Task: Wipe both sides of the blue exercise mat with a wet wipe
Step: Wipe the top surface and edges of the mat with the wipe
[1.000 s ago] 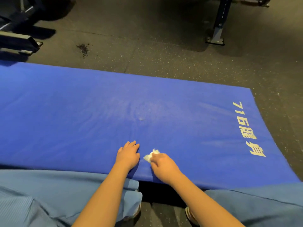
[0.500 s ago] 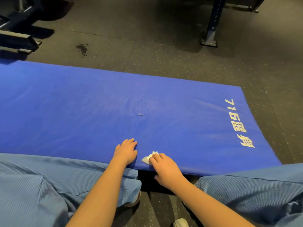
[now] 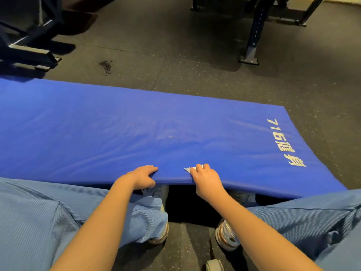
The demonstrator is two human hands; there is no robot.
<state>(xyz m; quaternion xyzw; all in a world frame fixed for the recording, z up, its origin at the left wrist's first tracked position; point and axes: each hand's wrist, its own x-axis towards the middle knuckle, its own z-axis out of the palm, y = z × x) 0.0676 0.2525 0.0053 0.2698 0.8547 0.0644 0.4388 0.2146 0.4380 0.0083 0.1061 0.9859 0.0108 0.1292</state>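
Dark speckled rubber gym floor (image 3: 195, 79) fills the view, seen from head height looking down. Across it, from 9 o'clock to 3 o'clock, lies a long padded blue exercise mat (image 3: 117, 133) with pale printed characters (image 3: 285, 143) at its 3 o'clock end. At 6 o'clock the person's left hand (image 3: 141, 178) and right hand (image 3: 208, 179) both curl round the mat's near long edge, which is raised off the floor above light blue trousers (image 3: 39, 222). The right hand also pins a small crumpled white wet wipe (image 3: 188, 169) against the mat's top face. Beyond the mat, at 11 o'clock, a patch of dark crumbs (image 3: 106, 66) lies on the floor. A dark steel equipment leg (image 3: 252, 45) stands at 1 o'clock.

The hands sit close together at mid-edge, so the soft mat's ends would likely sag, drag or fold if it is turned. The pinned wipe could slip out and pick up floor grit. Flipped toward 12 o'clock, the top face could land on the crumbs.
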